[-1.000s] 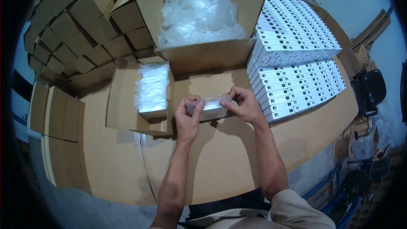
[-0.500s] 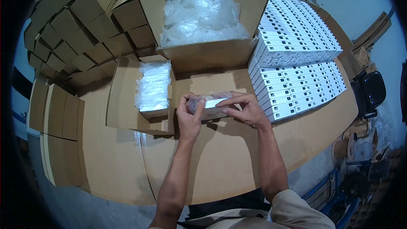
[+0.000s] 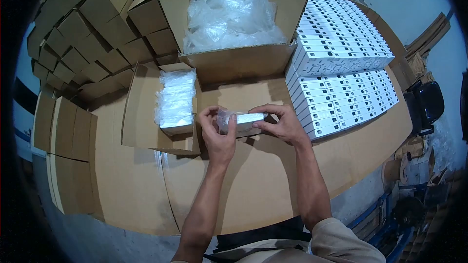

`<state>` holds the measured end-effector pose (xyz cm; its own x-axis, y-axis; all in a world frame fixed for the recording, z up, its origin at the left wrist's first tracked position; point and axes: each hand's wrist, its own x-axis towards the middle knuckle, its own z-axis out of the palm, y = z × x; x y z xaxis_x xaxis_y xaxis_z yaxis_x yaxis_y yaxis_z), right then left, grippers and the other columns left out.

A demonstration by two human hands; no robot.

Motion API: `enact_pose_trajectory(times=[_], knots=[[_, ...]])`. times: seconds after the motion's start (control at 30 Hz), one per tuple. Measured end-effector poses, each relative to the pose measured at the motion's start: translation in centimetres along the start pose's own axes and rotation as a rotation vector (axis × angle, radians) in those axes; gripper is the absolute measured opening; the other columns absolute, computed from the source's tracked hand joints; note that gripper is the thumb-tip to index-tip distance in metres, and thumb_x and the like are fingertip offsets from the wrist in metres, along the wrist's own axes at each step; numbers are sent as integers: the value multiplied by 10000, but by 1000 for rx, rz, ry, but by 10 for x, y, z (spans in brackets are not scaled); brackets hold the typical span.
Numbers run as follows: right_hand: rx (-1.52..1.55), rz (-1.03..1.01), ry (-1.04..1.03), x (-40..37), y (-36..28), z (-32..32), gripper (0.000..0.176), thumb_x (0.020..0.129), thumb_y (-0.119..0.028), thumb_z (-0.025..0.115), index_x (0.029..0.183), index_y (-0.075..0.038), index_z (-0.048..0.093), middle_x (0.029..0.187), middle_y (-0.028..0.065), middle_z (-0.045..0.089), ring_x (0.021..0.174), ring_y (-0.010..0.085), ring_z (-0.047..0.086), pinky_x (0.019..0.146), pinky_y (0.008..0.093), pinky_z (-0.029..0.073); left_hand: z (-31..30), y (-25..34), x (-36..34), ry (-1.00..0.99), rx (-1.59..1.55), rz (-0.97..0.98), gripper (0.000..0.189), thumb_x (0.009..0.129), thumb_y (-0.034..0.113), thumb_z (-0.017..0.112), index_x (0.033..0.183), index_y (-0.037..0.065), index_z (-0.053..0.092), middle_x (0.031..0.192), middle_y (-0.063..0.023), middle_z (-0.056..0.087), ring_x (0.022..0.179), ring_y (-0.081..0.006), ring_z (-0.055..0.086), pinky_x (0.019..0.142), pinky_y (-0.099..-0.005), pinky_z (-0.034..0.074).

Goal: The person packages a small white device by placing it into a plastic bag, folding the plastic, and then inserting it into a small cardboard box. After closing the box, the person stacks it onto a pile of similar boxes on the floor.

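Observation:
Between my hands, above the cardboard-covered table, is a small white box (image 3: 247, 122) with a clear plastic bag (image 3: 224, 118) around its left part. My left hand (image 3: 218, 134) grips the bagged end, thumb on the near side. At the right end, my right hand (image 3: 282, 125) pinches the box between thumb and fingers. To the left, an open carton (image 3: 138, 107) holds a row of white boxes in plastic bags (image 3: 176, 98). Behind my hands, a larger carton (image 3: 234, 63) contains a heap of clear plastic bags (image 3: 234, 14).
Stacked white boxes (image 3: 341, 97) with small dark squares fill the table's right side. Brown cartons (image 3: 105, 24) are piled at the back left, with more cartons (image 3: 68, 156) along the left edge. A black chair (image 3: 426, 104) stands beyond the table at right.
The right fingers have moved from over the top of the box to its right end. More of the box's white top shows now, and the left hand has shifted slightly.

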<state>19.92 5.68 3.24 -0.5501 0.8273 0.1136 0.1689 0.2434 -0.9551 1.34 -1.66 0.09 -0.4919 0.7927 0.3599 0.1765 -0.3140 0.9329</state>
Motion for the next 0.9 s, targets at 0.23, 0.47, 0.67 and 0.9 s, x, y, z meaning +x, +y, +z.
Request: enact_pose_trajectory(times=[0.23, 0.47, 0.67, 0.9], knots=[[12, -22, -10, 1, 2, -2, 306, 853, -95, 821, 1139, -3, 762, 1024, 102, 784, 916, 138, 720, 799, 291, 588, -1, 14, -11, -22, 608, 740, 396, 835, 24, 752, 1196, 54, 593, 1114, -95, 667, 1060, -296, 631, 1016, -453, 450], [19, -22, -38, 1, 1, -5, 305, 856, -97, 818, 1139, -1, 762, 1011, 90, 783, 922, 122, 707, 822, 293, 580, 6, 11, -9, -156, 595, 637, 335, 800, -8, 745, 1114, 64, 656, 1101, -72, 712, 1089, -295, 654, 1068, -480, 438], [5, 74, -56, 1, -4, -6, 306, 841, -79, 825, 1136, -21, 768, 1087, 91, 777, 984, 159, 713, 868, 316, 572, -4, 7, -3, -186, 365, 406, 348, 814, 17, 726, 1147, 27, 624, 1075, -111, 704, 1018, -312, 674, 953, -435, 527], [23, -142, -5, 1, -12, -2, 378, 810, -48, 831, 1182, -57, 762, 1251, 80, 736, 1149, 190, 679, 893, 332, 578, -7, 9, -2, -235, 196, 150, 404, 839, 19, 694, 1223, 18, 567, 1062, -148, 698, 986, -270, 701, 891, -391, 559]])
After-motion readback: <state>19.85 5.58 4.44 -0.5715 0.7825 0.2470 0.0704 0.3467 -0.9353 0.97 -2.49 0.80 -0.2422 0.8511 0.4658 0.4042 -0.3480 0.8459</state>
